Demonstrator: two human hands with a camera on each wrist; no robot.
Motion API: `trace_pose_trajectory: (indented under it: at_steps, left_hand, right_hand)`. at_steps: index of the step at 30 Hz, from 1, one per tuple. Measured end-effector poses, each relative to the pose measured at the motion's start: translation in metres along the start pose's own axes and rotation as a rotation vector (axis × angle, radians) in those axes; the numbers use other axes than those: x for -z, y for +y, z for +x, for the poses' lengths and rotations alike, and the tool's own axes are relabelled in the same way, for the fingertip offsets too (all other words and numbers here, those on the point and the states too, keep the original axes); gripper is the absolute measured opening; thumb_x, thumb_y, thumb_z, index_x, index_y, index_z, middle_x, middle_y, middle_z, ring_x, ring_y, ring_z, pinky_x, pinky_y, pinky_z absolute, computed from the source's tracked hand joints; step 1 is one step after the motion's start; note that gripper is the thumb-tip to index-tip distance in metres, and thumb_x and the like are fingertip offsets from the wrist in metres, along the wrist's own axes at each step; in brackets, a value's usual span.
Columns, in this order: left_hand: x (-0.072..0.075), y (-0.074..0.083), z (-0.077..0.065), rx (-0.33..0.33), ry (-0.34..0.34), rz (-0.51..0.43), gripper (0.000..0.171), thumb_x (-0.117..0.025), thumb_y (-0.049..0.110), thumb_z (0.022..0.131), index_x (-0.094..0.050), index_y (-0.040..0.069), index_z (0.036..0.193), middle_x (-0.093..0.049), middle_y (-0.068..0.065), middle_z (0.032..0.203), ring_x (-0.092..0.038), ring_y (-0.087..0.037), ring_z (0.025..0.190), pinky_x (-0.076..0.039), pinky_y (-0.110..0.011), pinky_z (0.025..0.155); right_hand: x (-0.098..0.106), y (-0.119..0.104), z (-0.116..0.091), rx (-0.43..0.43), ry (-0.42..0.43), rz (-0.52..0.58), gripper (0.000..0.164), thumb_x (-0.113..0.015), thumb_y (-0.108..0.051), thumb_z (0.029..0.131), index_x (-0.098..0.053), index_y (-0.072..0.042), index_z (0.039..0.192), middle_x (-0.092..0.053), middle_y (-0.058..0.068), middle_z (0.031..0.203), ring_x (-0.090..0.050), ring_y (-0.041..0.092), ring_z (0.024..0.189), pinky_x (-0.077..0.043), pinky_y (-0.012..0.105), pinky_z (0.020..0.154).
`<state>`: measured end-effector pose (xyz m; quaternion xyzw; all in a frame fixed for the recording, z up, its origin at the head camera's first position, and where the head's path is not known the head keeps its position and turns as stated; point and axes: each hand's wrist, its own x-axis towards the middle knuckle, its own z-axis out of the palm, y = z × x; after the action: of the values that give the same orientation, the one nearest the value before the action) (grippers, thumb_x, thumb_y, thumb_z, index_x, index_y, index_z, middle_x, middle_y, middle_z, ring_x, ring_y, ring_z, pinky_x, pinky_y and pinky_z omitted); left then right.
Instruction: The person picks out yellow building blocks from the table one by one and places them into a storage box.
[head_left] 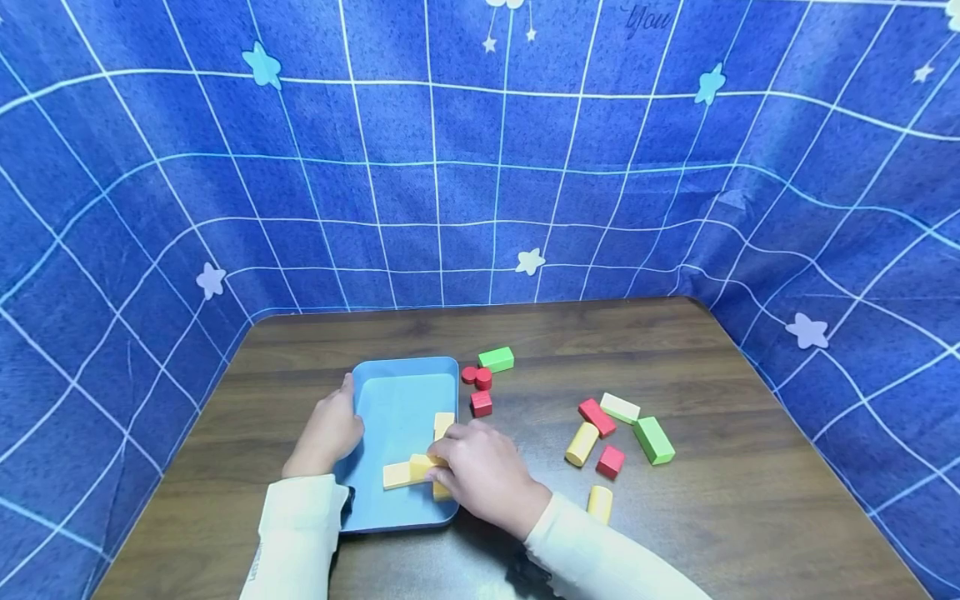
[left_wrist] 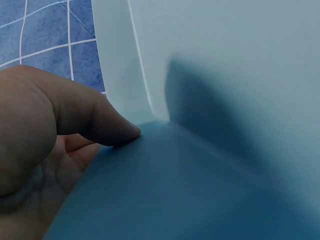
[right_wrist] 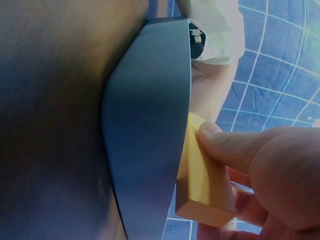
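A blue tray (head_left: 405, 367) lies on the wooden table. My left hand (head_left: 335, 429) grips its left wall, thumb (left_wrist: 117, 127) on the inner side and the other fingers outside. Over the tray's right side, my right hand (head_left: 483, 475) pinches a yellow rectangular block (right_wrist: 205, 185) between thumb and fingers. That block shows just above the tray's rim in the right wrist view. Inside the tray lie yellow blocks, one flat block (head_left: 396, 476) to the left, another (head_left: 444, 422) farther back and one (head_left: 442, 490) partly hidden under the right hand.
Right of the tray are two red cylinders (head_left: 483, 379), a red cube (head_left: 481, 404) and a green block (head_left: 497, 359). Farther right lie yellow cylinders (head_left: 582, 444), red blocks (head_left: 597, 417), a pale green block (head_left: 620, 407) and a larger green block (head_left: 654, 440). A blue grid curtain (head_left: 465, 192) surrounds the table.
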<state>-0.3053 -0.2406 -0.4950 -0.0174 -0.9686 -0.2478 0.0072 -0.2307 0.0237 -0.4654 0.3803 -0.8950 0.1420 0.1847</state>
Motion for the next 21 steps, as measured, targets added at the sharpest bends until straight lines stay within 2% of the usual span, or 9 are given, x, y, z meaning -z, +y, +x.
trace_pose_trajectory:
  at_steps: [5,15,21]
  left_hand:
    - [0.0009,0.0009,0.0001,-0.004,0.001,-0.004,0.069,-0.047,0.0,0.089,-0.009,-0.007,0.146,-0.031,-0.032,0.142,-0.032,-0.046,0.124,-0.033,-0.066,0.097]
    - [0.0012,0.0008,-0.0005,0.007,-0.017,-0.012,0.07,-0.047,0.0,0.09,-0.008,-0.004,0.147,-0.028,-0.031,0.144,-0.032,-0.045,0.125,-0.034,-0.065,0.097]
    - [0.0009,0.0,-0.0003,0.002,-0.01,-0.01,0.07,-0.047,0.0,0.09,-0.007,-0.004,0.147,-0.028,-0.031,0.144,-0.031,-0.046,0.125,-0.033,-0.066,0.097]
  right_hand:
    - [-0.001,-0.0016,0.0008,0.0,-0.01,0.009,0.016,-0.073,-0.04,0.081,-0.07,-0.027,0.09,-0.052,-0.015,0.078,-0.038,0.005,0.065,-0.039,0.02,0.049]
    - [-0.0048,-0.0058,0.0041,0.044,-0.031,0.009,0.016,-0.071,-0.041,0.083,-0.069,-0.026,0.087,-0.051,-0.015,0.076,-0.039,0.004,0.067,-0.042,0.021,0.057]
    - [-0.0096,-0.0095,0.0045,0.052,-0.049,0.017,0.016,-0.069,-0.042,0.084,-0.069,-0.027,0.088,-0.054,-0.015,0.079,-0.04,0.005,0.068,-0.041,0.021,0.057]
